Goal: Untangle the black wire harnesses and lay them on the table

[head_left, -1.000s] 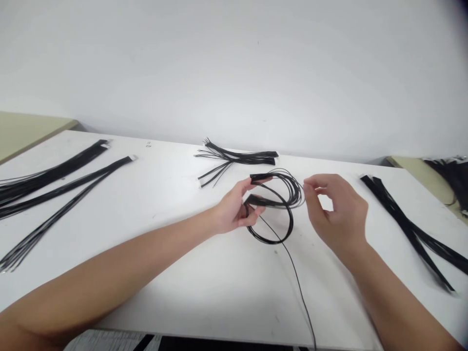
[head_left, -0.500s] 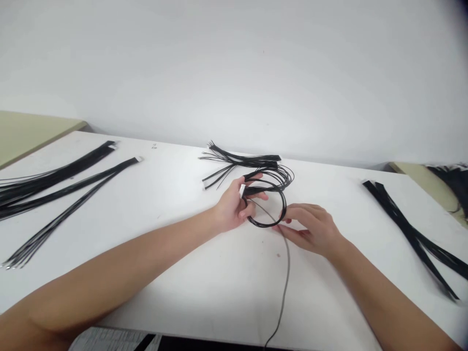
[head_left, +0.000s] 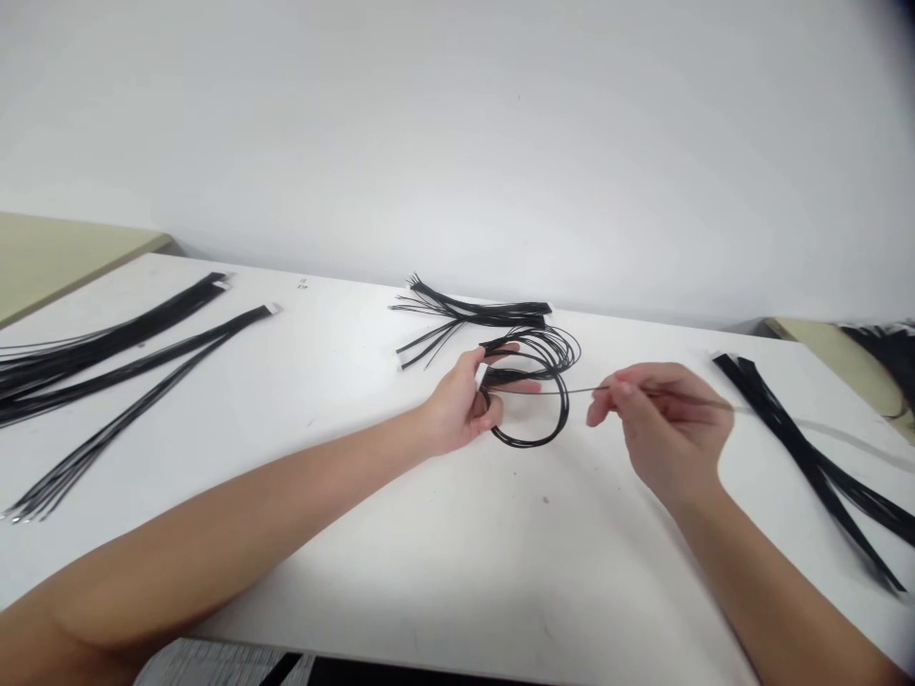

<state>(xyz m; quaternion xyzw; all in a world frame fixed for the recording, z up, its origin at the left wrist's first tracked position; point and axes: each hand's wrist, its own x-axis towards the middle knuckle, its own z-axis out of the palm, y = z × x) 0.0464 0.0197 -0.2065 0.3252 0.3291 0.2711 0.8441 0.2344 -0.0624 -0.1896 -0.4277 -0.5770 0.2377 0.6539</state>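
My left hand (head_left: 468, 405) grips a coiled black cable (head_left: 564, 405) that has a white connector (head_left: 481, 375) at its end, near the thumb. The loops of the coil stand out to the right of the fingers. My right hand (head_left: 664, 424) pinches a thin dark wire (head_left: 572, 391) between thumb and forefinger. That wire runs taut across the loop to the left hand, and its blurred tail trails off to the right. Where it starts inside the left hand is hidden by the fingers.
Bundles of black cables (head_left: 114, 329) lie at the left of the white table (head_left: 321, 553). Another bundle (head_left: 493, 312) rests behind the coil, and a crossed bundle (head_left: 801, 443) lies at the right. A white wall (head_left: 457, 143) rises behind the table.
My right hand has moved up and right from the coil, drawing the wire straight; before, it hung down over the table's front. The left hand with the coil has barely shifted.
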